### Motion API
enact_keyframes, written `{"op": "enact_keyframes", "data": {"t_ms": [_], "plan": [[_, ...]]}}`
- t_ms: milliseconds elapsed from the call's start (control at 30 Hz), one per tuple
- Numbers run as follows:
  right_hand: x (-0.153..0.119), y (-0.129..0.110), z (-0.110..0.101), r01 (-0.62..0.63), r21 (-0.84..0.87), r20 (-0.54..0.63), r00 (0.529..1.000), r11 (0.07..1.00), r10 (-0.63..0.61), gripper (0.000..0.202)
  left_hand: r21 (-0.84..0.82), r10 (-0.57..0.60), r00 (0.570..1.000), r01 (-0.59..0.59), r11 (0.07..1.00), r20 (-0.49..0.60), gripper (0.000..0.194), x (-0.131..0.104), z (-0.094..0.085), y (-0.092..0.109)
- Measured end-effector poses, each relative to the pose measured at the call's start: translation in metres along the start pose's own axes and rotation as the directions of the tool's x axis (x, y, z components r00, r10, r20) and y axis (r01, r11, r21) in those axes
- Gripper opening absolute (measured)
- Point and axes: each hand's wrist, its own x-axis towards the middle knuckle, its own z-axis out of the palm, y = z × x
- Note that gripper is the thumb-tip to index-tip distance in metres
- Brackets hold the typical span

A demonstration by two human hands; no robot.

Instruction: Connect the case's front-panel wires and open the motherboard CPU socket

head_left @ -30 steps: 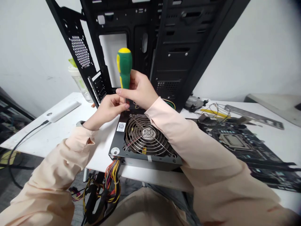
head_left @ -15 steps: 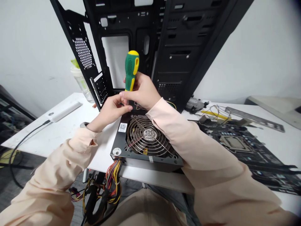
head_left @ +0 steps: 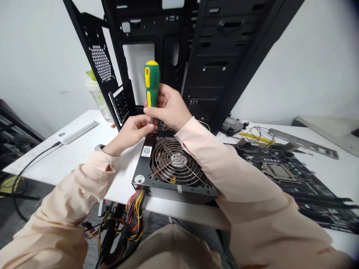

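A green and yellow screwdriver stands nearly upright, tip down, at the back edge of the power supply. My right hand is closed round the lower part of its handle, thumb in front. Just below, my left hand pinches about the thin shaft with thumb and fingers. The screwdriver's tip is hidden behind the left fingers. The power supply lies flat, its wire fan grille facing up. Behind both hands rises the open black computer case.
Bundled cables hang from the power supply over the table's front edge. To the right lie a motherboard, a CPU cooler and a metal strip. On the left are a white power bank and a clear cup.
The screwdriver handle has turned, its yellow strip now facing left, and its top has shifted slightly left. My left fingers have moved a little down the shaft.
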Motion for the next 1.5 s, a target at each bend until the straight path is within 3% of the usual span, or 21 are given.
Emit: {"op": "enact_keyframes", "data": {"t_ms": [133,600,867,1000,1233,1500], "plan": [[0.001,0.000,0.002,-0.002,-0.074,0.004,1.000,0.997,0.003,0.040,0.049,0.017,0.995,-0.013,0.999,-0.101,0.043,0.004,0.005,-0.002],[-0.001,-0.012,0.000,-0.007,0.052,0.029,1.000,0.999,0.006,0.043,0.145,-0.015,0.995,0.000,0.989,0.099,0.025,0.001,-0.006,0.015],[-0.003,-0.011,0.000,-0.086,0.074,0.007,0.996,0.994,0.086,0.042,0.186,-0.042,0.980,0.005,0.983,0.195,0.024,0.003,-0.008,0.019],[-0.004,-0.016,-0.001,-0.119,0.109,0.035,0.993,0.987,0.116,0.040,0.163,-0.064,0.987,0.039,0.986,0.148,0.028,0.001,-0.007,0.017],[-0.003,-0.011,-0.002,-0.119,0.104,0.077,0.991,0.987,0.111,0.037,0.097,-0.040,0.999,0.043,0.994,-0.032,0.022,-0.001,0.001,0.010],[-0.001,0.000,0.001,-0.053,0.103,0.158,0.987,0.993,0.036,0.040,0.088,-0.068,0.996,0.073,0.993,-0.050,0.029,0.000,0.004,0.011]]}}
